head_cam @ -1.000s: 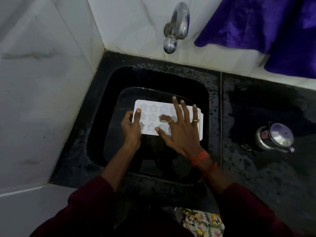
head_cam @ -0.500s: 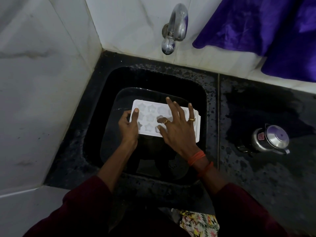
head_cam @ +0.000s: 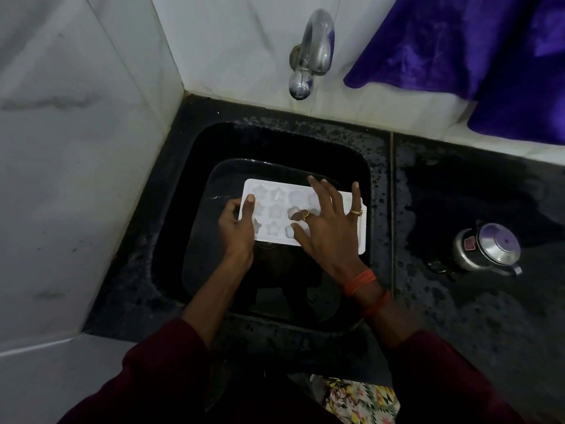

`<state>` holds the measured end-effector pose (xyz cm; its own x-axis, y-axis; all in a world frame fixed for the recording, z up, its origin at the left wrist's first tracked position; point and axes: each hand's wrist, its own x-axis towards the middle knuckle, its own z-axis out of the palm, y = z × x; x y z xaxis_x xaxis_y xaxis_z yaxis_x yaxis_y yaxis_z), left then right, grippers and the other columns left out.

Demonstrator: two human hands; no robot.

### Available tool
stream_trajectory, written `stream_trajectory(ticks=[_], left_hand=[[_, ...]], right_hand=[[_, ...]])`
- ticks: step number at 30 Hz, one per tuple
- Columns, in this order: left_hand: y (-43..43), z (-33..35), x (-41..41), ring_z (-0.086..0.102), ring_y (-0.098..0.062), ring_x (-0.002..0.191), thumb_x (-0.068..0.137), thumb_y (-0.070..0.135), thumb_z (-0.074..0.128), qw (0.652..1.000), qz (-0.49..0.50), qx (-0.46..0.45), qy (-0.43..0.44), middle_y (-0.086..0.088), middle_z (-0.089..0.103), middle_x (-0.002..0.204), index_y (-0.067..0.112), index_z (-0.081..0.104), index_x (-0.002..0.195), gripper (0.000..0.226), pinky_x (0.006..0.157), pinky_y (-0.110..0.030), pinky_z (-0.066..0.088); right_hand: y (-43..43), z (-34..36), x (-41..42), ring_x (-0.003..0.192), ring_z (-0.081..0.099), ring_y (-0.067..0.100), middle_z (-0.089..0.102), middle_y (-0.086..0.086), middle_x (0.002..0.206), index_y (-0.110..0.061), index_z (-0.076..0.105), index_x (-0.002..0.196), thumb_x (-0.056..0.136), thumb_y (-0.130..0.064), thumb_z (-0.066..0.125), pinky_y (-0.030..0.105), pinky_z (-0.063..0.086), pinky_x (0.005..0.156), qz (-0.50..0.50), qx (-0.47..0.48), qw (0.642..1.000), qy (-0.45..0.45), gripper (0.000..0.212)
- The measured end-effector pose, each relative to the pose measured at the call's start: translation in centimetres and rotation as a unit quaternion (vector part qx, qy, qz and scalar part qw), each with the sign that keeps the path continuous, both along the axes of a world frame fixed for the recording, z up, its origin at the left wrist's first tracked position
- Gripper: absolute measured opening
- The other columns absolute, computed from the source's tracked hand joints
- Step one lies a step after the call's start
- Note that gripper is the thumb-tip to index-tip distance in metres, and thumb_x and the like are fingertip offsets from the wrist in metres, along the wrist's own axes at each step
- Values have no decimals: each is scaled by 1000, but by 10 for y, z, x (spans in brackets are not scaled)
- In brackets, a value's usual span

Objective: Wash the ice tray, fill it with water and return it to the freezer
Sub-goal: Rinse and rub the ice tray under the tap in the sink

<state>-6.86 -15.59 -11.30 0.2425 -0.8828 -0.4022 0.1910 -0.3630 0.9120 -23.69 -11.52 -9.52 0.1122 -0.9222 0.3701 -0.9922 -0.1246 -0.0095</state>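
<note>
Held the tray [head_cam: 276, 211] low in the sink [head_cam: 379, 194], over what looked like a clear tub [head_cam: 218, 182] of water. Gripped its left end with the left hand [head_cam: 237, 228], thumb on top, fingers curled under the edge. Laid the right hand [head_cam: 328, 231] wide and flat across the right half, fingers spread over the star moulds, holding nothing. Judged to be mid-wash, with filling and the freezer not yet reached. Saw no water running from the tap [head_cam: 315, 50]. Risked a wet slip: with hard pressure on the right and only a one-handed hold on the left, could have tipped the tray and sunk it in the tub. Risked also a cracked mould from flexing thin plastic, and splash onto the surface [head_cam: 458, 316] toward the kettle [head_cam: 489, 249]
</note>
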Motion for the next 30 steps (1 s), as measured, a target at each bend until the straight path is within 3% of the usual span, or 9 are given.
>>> stream_trajectory(ticks=[5,12,16,23,26,30], left_hand=[[4,-2,0,69,-26,87,95,33,67,1000,-6,-3,-8,-7,71,92,16,62,85,20,82,-53,58],[5,-2,-2,69,-19,84,96,33,66,999,-11,-20,-29,-4,70,92,15,63,87,20,77,-42,59],[4,-2,-5,69,-22,86,95,35,66,999,-20,-26,-40,-6,71,93,18,63,87,19,79,-46,59],[4,-2,-5,71,-25,88,96,33,66,999,-21,-15,-31,-4,71,93,14,62,89,20,79,-47,59],[3,-1,-5,71,-24,85,96,32,66,999,-18,-14,-31,-5,71,92,12,62,90,21,78,-47,59],[5,-3,-5,72,-31,93,95,34,67,1000,-13,-3,-27,-14,72,101,10,63,94,24,81,-51,60]], right_hand=[[3,-4,5,144,38,26,40,5,157,-31,79,93,87,-41,66,57,-8,121,13,14,998,-55,17],[8,-6,10,146,36,25,26,9,163,-31,78,93,81,-31,72,57,-5,121,-12,25,993,-117,13],[9,-4,8,149,31,26,22,10,164,-30,77,93,79,-30,75,54,-11,120,-21,35,990,-134,15],[8,0,-2,153,20,26,12,10,167,-30,73,98,88,-53,59,62,3,120,-16,60,998,-18,29],[10,0,-6,152,21,28,13,10,167,-28,74,96,92,-57,52,61,-1,121,-19,57,998,26,37],[9,-3,-6,148,33,26,26,10,164,-32,76,91,92,-56,57,56,-8,121,-16,40,999,-15,31]])
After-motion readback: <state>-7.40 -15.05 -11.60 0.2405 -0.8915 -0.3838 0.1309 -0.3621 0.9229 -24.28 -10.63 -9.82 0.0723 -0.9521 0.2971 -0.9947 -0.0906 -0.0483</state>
